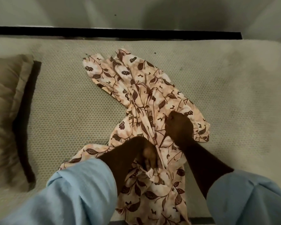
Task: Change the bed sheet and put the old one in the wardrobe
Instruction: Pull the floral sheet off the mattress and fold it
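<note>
Peach cotton bed sheet printed with brown leaves (136,82) lies bunched in a rope across the bare, honeycomb-quilted mattress (63,103), centre of the frame. My left hand (143,153), lower centre, has its fingers curled tight round the gathered waist of the cloth. My right hand (179,127), just above and to the right, is balled on a fold, fingers closed into the fabric.

The sheet's long axis runs on a diagonal: its loose, fanned end points to the upper left, toward the black bed frame rail (120,32), and its other end spills off the near edge of the mattress at the bottom of the frame. An olive-brown pillow (5,103) sits at the left edge, well apart from the cloth.

With the mattress stripped, I judge the step to be handling the sheet in a bundle; whether it is the old one or the fresh one, I cannot tell. Next I would need both grips kept firm and the trailing end lifted clear.
</note>
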Motion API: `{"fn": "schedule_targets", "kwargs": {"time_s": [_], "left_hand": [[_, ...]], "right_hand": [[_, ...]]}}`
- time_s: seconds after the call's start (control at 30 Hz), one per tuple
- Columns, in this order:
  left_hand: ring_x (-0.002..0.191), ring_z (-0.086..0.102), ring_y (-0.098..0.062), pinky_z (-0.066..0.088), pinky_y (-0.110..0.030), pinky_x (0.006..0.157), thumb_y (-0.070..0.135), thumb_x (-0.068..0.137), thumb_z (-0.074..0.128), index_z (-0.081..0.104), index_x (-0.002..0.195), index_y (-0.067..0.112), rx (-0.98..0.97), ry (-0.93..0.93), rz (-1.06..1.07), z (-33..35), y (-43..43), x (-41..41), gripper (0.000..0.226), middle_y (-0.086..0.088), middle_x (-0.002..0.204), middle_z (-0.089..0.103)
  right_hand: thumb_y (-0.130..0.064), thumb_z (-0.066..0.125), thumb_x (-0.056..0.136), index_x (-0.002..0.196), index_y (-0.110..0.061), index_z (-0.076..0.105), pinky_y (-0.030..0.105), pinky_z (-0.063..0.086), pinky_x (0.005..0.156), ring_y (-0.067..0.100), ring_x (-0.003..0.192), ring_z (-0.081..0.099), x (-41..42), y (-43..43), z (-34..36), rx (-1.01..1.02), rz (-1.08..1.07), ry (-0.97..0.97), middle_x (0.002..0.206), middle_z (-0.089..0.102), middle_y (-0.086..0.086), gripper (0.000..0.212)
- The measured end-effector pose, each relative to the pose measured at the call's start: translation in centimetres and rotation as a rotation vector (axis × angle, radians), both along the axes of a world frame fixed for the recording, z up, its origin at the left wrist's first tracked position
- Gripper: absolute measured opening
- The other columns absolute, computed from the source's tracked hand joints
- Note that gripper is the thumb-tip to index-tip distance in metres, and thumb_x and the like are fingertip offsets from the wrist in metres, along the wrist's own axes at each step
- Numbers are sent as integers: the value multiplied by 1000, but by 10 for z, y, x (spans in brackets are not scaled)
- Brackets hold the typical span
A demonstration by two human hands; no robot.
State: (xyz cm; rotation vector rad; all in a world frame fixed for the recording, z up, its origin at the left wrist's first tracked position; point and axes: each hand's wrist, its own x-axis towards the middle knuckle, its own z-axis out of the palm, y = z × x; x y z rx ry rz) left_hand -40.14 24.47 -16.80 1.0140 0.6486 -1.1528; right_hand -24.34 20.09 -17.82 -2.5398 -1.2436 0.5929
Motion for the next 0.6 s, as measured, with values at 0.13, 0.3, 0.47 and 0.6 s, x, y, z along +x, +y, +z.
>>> {"fn": "schedule_targets", "kwargs": {"time_s": [0.13,0.3,0.47,0.6], "left_hand": [[72,61,-18,59,-31,67,-1,89,67,73,102,11,220,-69,191,-20,16,-21,18,-5,86,74],[85,67,-13,51,-26,75,44,71,86,72,96,17,993,-167,676,-42,40,-59,40,5,87,70],[125,47,-51,43,-60,105,58,50,84,33,147,-3,1383,-326,257,-62,24,-71,126,-31,140,44],[144,37,-34,29,-33,116,28,69,89,17,158,6,1057,-439,202,-54,10,-76,117,-19,157,35]], "right_hand": [[-37,63,74,130,-21,50,47,52,91,29,117,54,-7,24,8,190,122,-200,131,55,7,60],[-72,81,61,158,-23,13,56,33,114,42,142,39,1,14,-20,-254,-87,161,157,35,20,128],[-53,75,83,147,-20,50,36,44,108,31,131,56,-28,-2,-13,-310,281,280,141,60,9,77],[-37,77,86,132,-27,66,26,41,105,21,130,57,-63,-16,-5,-301,238,571,138,64,2,49]]}}
